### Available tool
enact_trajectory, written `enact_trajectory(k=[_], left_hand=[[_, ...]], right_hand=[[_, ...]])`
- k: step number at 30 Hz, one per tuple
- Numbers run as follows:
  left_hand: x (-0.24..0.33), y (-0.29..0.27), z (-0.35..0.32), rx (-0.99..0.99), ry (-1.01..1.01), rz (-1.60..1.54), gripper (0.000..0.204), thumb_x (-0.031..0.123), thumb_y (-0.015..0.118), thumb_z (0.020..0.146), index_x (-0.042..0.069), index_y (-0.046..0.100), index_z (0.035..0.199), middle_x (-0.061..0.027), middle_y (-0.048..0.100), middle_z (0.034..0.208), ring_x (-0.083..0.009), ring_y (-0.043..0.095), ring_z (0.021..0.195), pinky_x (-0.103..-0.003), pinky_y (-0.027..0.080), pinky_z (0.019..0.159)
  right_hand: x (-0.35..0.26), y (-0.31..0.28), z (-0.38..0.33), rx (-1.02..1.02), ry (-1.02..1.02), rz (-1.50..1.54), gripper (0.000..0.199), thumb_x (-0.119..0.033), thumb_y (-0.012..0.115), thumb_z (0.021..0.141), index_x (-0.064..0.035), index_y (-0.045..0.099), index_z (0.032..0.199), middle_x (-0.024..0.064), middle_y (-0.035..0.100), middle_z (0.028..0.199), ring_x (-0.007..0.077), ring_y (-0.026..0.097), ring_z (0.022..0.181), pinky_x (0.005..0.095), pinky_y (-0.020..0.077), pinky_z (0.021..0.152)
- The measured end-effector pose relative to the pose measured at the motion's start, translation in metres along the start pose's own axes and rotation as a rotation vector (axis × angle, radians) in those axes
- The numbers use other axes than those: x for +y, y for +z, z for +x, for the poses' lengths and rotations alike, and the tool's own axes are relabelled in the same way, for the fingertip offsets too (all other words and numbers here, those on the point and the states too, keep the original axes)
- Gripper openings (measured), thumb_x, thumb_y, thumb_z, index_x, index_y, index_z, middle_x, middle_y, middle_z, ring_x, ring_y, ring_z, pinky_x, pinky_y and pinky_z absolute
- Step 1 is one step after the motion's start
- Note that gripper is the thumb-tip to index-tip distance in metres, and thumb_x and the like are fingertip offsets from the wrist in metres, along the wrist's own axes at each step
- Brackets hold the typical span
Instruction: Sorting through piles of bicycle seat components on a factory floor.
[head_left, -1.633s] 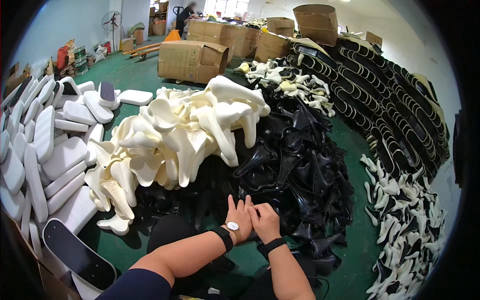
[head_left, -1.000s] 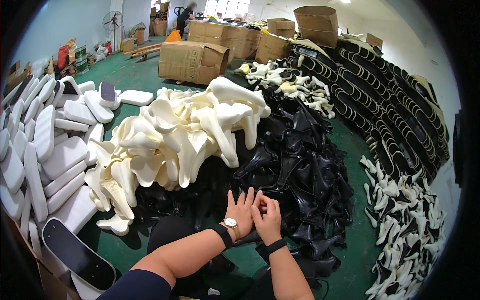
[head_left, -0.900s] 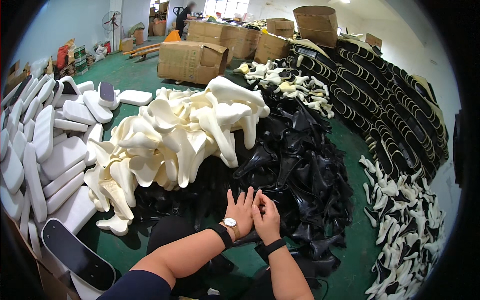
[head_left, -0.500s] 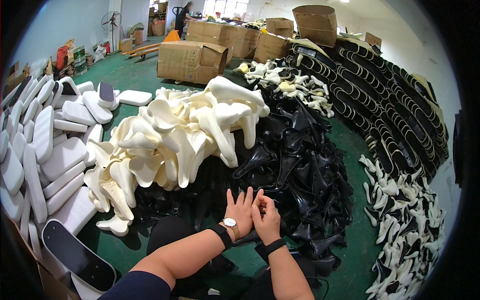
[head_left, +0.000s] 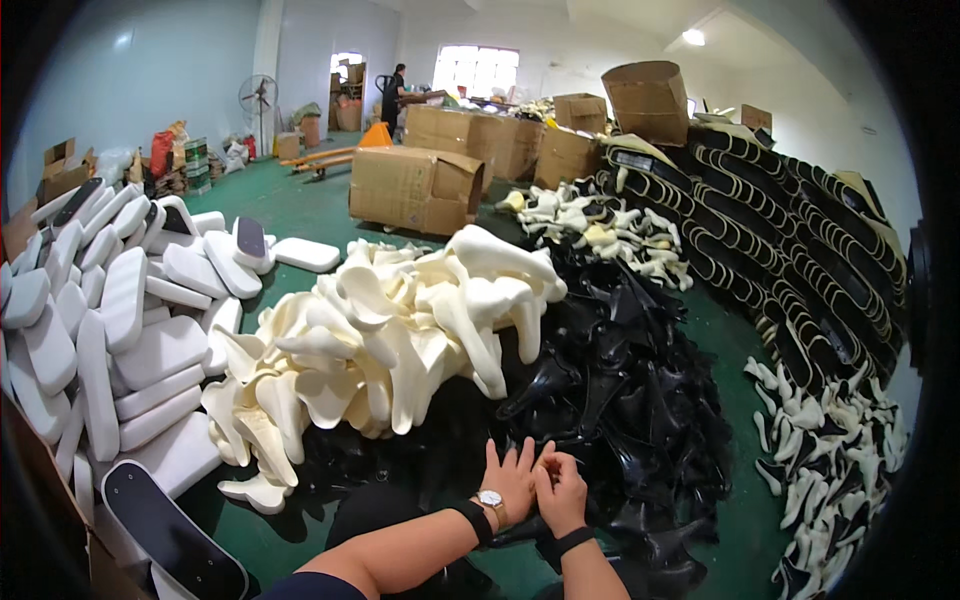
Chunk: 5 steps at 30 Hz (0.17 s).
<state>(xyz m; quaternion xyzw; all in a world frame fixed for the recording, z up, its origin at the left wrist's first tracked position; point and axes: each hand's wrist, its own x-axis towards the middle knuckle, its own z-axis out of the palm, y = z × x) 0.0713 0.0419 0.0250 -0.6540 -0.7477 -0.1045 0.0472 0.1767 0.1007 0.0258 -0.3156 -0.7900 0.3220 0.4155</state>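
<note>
My left hand (head_left: 515, 492), wearing a gold watch and a black wristband, reaches out with its fingers spread and holds nothing I can see. Touching its side is my right hand (head_left: 563, 494), whose fingers are bent and pressed together; whatever they may hold is hidden. A black band circles the right wrist too. Both hands are over a heap of glossy black moulded shells (head_left: 640, 430), which look like bicycle saddle bases. Just beyond and to the left rises a pile of cream, saddle-shaped foam pieces (head_left: 395, 335).
White rounded pads (head_left: 165, 350) are heaped at left, with a black-backed pad (head_left: 175, 535) nearby. Stacked black pieces with pale rims (head_left: 780, 230) line the right, above mixed cream-and-black pieces (head_left: 830, 470). Farther back stand cardboard boxes (head_left: 415, 190), an orange pallet jack (head_left: 345, 150) and a person (head_left: 393, 100).
The view has tilted up and shifted slightly left, so everything sits lower and farther right in it. My hands stay together in nearly the same pose.
</note>
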Motion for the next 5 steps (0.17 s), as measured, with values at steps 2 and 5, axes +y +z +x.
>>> enact_trajectory(k=[2,5], left_hand=[[-0.0029,0.0002,-0.0001,-0.017,0.007,0.055,0.073,0.03,0.051,0.088,0.014,0.019,0.152,-0.0192,0.035,0.147,-0.0316,0.048,0.121,-0.068,0.02,0.104],[-0.0056,0.0021,0.0021,-0.034,0.002,0.065,0.081,0.032,0.055,0.085,0.015,0.015,0.152,-0.0187,0.032,0.15,-0.031,0.048,0.123,-0.067,0.017,0.106]], right_hand=[[0.0007,0.0018,0.0011,0.003,-0.001,-0.013,0.019,-0.014,0.063,0.087,-0.0026,0.057,0.102,0.0137,0.067,0.087,0.0255,0.067,0.075,0.0335,0.0527,0.069],[0.0025,0.0032,0.0039,-0.002,0.011,-0.017,0.019,-0.014,0.062,0.088,-0.0031,0.058,0.102,0.0135,0.067,0.089,0.0255,0.067,0.078,0.033,0.0527,0.07]])
